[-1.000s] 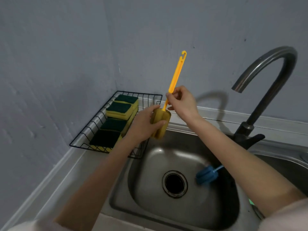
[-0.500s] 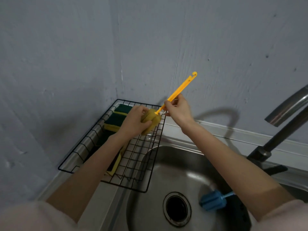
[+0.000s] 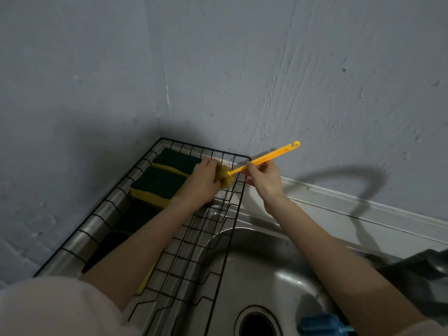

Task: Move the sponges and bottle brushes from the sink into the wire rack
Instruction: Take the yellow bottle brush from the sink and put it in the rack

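the left hand (image 3: 202, 181) is gripping the sponge head of the yellow brush (image 3: 257, 162) while the right hand (image 3: 263, 177) is pinching its handle, steadying both ends over the wire rack (image 3: 232, 214) beside the sponges (image 3: 157, 185). the blue brush (image 3: 320, 323) is lying in the sink (image 3: 278, 275).

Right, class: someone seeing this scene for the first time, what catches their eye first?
The bright yellow bottle brush, held over the wire rack's far corner: the left hand grips its sponge head, the right hand its handle. Next, green and yellow sponges in the rack, and a blue brush in the sink.
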Tool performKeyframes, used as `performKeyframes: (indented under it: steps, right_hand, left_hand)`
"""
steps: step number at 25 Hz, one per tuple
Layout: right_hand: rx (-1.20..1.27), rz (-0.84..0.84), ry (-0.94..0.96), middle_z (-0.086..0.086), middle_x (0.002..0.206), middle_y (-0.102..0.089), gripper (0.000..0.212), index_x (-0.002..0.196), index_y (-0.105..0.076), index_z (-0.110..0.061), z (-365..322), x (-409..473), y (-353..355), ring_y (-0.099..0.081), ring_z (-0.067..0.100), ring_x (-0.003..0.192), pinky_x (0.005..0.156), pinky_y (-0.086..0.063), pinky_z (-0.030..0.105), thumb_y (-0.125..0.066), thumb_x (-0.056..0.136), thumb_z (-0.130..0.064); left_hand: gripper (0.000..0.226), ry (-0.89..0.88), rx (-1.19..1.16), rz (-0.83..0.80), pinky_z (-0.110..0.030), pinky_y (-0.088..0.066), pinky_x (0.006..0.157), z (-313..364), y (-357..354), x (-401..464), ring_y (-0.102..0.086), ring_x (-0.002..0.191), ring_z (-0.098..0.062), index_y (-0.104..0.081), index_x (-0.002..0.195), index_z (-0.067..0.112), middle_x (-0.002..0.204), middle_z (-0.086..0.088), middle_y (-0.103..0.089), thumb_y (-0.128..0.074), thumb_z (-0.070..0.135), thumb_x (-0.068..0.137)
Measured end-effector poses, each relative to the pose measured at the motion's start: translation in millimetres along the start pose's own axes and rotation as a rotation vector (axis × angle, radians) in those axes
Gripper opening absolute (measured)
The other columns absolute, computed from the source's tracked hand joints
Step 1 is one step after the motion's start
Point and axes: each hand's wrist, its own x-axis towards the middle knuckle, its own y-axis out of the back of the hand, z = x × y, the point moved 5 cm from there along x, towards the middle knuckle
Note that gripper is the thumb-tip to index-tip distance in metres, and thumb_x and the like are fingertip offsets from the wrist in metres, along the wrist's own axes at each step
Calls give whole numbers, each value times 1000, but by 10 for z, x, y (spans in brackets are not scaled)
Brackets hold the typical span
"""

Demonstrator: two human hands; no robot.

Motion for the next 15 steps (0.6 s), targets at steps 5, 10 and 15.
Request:
performKeyframes:
  steps: [5, 10, 15]
  right_hand:
    - [-33, -18, -24, -2, 69, -50, 20, 70, -45, -22, 222, 98, -27, -56, 25, 80, 90, -49, 53, -59, 85, -21]
    - [-15, -60, -69, -4, 73, -54, 15, 92, -47, -14, 334, 74, -1, -55, 18, 74, 93, -49, 51, -59, 84, -20]
    - [-95, -84, -93, 9, 93, -54, 15, 98, -47, -15, 298, -43, 161, -52, 23, 88, 97, -46, 51, -51, 84, -10]
  left_hand:
    - [38, 25, 47, -1, -33, -41, 94, -109, -176, -5, -46, 118, -24, -47, 119, 10, 129, -12, -47, -55, 6, 82]
    - [46, 21, 53, -79, -36, -40, 99, -91, -215, -15, -43, 121, -25, -41, 126, 11, 134, -12, -44, -56, 8, 83]
    - [50, -15, 53, -135, -36, -37, 101, 25, -107, -129, -40, 123, -26, -38, 129, 11, 134, -13, -43, -56, 10, 82]
